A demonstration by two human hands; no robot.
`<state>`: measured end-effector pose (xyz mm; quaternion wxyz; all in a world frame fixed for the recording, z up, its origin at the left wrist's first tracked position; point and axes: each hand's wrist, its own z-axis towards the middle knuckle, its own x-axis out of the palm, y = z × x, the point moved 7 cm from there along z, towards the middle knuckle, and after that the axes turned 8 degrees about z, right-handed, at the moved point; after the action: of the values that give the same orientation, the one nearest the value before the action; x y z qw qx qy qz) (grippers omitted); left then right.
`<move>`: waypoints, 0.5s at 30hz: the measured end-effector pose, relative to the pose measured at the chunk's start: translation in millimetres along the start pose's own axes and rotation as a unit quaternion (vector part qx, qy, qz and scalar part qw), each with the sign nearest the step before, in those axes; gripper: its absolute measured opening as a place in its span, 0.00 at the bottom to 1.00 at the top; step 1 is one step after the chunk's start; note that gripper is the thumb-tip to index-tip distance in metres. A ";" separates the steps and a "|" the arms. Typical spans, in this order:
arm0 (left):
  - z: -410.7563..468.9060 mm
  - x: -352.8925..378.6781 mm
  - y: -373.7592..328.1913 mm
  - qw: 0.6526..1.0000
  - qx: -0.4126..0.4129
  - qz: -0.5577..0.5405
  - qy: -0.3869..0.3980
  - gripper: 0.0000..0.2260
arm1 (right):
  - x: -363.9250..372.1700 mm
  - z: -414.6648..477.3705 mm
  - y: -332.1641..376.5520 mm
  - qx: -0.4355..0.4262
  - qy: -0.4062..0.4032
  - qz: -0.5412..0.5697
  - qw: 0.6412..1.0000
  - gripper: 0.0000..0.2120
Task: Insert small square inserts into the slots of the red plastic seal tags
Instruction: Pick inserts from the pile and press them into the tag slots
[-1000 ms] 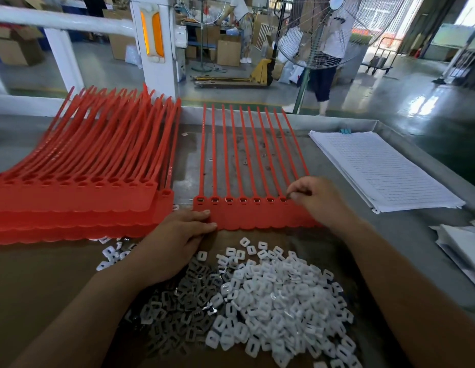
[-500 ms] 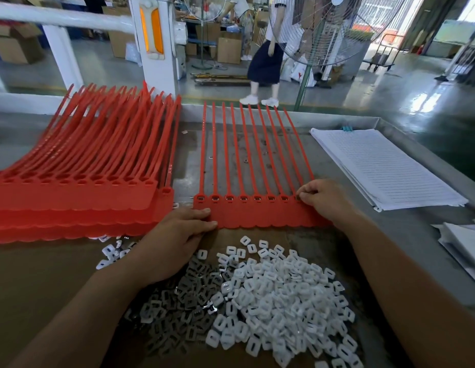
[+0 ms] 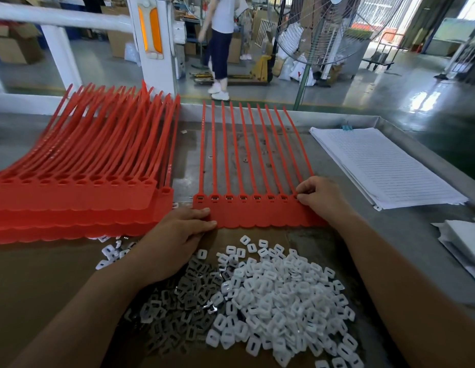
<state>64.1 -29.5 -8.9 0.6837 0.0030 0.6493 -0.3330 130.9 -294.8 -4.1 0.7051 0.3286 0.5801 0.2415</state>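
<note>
- The strip of red seal tags [image 3: 257, 212] lies flat at the middle of the frame. Its row of slots [image 3: 243, 198] runs left to right and its tails point toward the top of the frame.
- The right hand [image 3: 320, 196] sits at the right end of that row, with its curled fingers [image 3: 301, 199] bunched on the end slot. I cannot tell whether an insert is pinched under them.
- The left hand [image 3: 172, 235] presses straight fingers on the strip's lower left corner, pinning it to the worktop [image 3: 390, 229].
- The pile of white inserts [image 3: 278, 296] lies below the strip at lower centre, between the two forearms and just under the right wrist.
- Judgement: the slots to the left look filled, so this end slot is probably the last one. The right hand is the nearer one for the next insert, reaching down-frame to the pile.
</note>
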 end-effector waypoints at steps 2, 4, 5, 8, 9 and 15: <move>0.4 0.5 0.1 1.000 0.001 0.001 -0.001 0.17 | -0.6 1.4 -2.2 0.006 -0.008 0.007 1.000 0.05; 1.0 0.8 0.4 1.000 0.002 0.001 -0.002 0.17 | -0.1 2.2 -3.7 0.009 -0.006 0.003 1.000 0.05; 1.0 0.9 0.7 1.000 0.001 0.000 -0.002 0.17 | 0.4 2.4 -4.4 0.009 -0.004 0.002 1.000 0.04; 1.1 1.2 0.7 1.000 0.002 0.001 -0.001 0.17 | 0.0 2.3 -4.2 -0.001 -0.003 -0.007 1.000 0.05; 1.1 1.1 0.5 1.000 0.003 0.002 -0.001 0.17 | -0.2 2.0 -4.0 -0.004 0.000 -0.011 1.000 0.06; 2.1 1.1 0.6 1.000 0.007 0.002 -0.005 0.17 | -4.6 -11.3 14.8 -0.042 -0.032 0.003 0.999 0.06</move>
<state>66.2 -30.5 -9.8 0.6875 0.0075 0.6434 -0.3366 119.6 -286.2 8.7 0.7358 0.3076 0.5458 0.2571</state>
